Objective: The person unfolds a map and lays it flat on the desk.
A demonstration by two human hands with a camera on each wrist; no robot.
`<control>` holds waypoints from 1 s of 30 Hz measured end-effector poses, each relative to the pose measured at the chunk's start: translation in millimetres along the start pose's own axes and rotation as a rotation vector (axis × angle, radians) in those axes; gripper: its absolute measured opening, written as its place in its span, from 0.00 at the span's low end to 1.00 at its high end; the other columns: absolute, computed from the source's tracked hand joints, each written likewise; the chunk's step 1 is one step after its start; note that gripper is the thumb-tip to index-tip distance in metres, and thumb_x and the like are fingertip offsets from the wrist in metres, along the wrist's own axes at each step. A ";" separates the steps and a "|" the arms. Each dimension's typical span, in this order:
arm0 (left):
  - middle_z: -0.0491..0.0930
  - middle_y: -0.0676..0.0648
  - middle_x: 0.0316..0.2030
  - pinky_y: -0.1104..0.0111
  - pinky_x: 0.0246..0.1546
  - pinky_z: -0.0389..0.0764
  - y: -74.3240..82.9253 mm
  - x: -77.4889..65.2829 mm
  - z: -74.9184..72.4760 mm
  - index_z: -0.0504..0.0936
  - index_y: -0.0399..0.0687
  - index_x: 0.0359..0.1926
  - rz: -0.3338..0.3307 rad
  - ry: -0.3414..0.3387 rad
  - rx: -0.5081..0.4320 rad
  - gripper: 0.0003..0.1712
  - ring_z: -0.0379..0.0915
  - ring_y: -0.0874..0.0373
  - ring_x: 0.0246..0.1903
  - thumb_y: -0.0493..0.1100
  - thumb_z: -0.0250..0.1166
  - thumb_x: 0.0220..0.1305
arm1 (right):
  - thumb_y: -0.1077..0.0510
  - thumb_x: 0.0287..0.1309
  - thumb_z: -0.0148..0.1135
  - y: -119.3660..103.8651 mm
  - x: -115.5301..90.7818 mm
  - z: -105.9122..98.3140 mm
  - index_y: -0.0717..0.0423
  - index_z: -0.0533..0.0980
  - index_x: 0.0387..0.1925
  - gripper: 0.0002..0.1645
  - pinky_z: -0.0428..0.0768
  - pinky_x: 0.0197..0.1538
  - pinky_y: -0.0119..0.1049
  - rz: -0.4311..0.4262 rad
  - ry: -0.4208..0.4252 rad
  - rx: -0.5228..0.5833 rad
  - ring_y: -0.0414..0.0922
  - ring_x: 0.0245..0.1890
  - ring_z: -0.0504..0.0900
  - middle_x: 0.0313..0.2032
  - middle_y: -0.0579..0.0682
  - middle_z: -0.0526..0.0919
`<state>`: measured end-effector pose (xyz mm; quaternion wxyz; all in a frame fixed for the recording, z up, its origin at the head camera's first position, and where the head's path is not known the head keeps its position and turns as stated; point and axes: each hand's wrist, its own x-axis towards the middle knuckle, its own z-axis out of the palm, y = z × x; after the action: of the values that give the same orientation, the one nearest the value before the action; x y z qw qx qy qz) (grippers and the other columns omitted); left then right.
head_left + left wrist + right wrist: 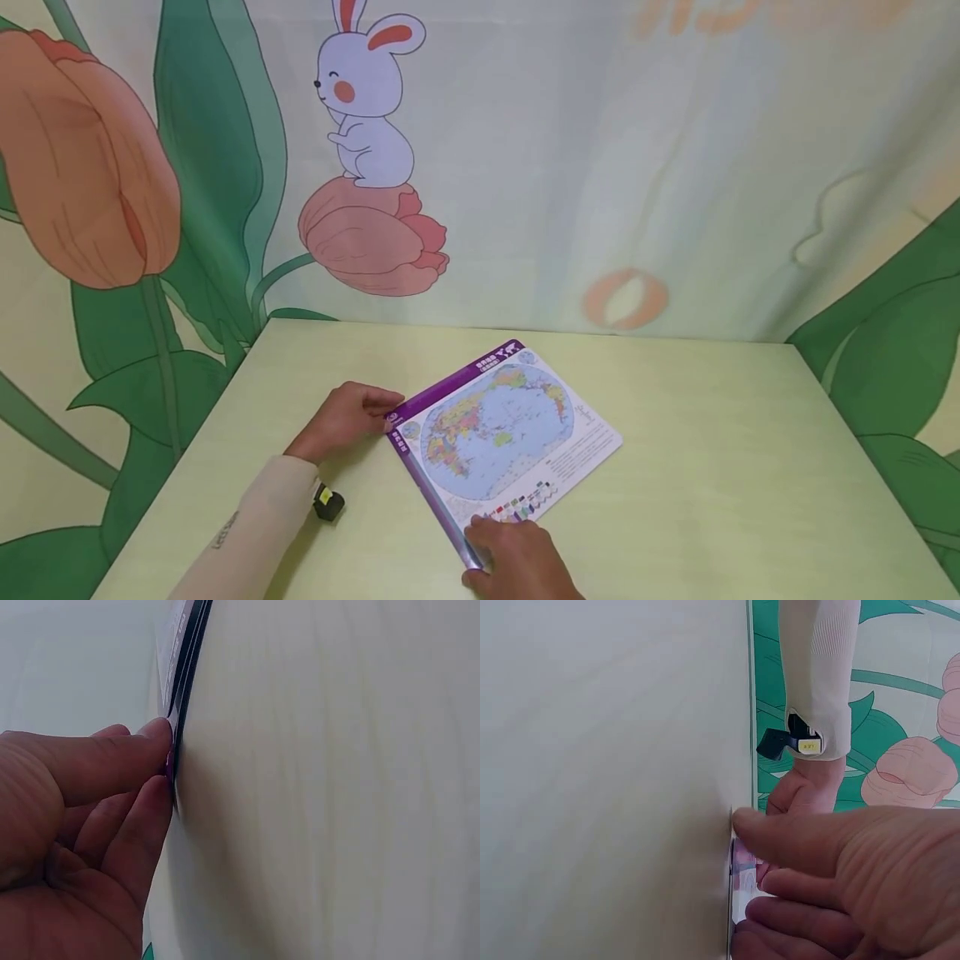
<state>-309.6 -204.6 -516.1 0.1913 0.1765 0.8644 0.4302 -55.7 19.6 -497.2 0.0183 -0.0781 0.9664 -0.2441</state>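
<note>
A thin, stiff-looking world map (495,429) with a purple border lies flat and turned at an angle on the table. My left hand (352,421) holds its left corner. The left wrist view shows the thumb (127,761) and a fingertip close together at the layered dark edge of the map (184,667). At the near corner, my right hand (521,558) grips the map, thumb on the left side and fingers by the printed flags. In the right wrist view, the right hand (832,877) covers most of that corner, and only a strip of map (744,881) shows.
The pale yellow-green table (720,467) extends to both sides of the map. Behind it hangs a curtain (525,167) printed with a rabbit and tulips. A small black device (327,503) is fixed at the left sleeve (258,517).
</note>
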 end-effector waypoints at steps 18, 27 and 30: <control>0.88 0.43 0.57 0.56 0.59 0.85 -3.5 -1.1 7.5 0.88 0.47 0.60 0.080 0.027 0.106 0.24 0.86 0.47 0.58 0.28 0.72 0.64 | 0.56 0.49 0.82 12.2 -2.0 -7.1 0.44 0.85 0.39 0.15 0.79 0.35 0.33 -0.027 0.080 -0.021 0.35 0.28 0.78 0.32 0.37 0.87; 0.89 0.44 0.56 0.54 0.60 0.84 8.5 -15.3 17.3 0.89 0.47 0.59 0.104 0.065 0.205 0.22 0.85 0.47 0.59 0.31 0.73 0.65 | 0.57 0.48 0.83 32.3 -3.8 -19.4 0.43 0.89 0.46 0.21 0.85 0.42 0.40 0.044 0.135 -0.040 0.45 0.40 0.89 0.49 0.44 0.92; 0.89 0.45 0.55 0.52 0.61 0.83 14.4 -22.2 22.3 0.90 0.48 0.58 0.108 0.096 0.266 0.20 0.84 0.46 0.60 0.32 0.72 0.66 | 0.57 0.49 0.83 37.1 -4.7 -22.6 0.43 0.89 0.48 0.21 0.86 0.46 0.42 0.064 0.145 -0.039 0.46 0.46 0.91 0.51 0.45 0.92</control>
<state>-277.7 -191.8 -512.9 0.1012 0.2259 0.9112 0.3293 -57.9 63.2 -494.9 -0.0454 -0.0298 0.9718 -0.2296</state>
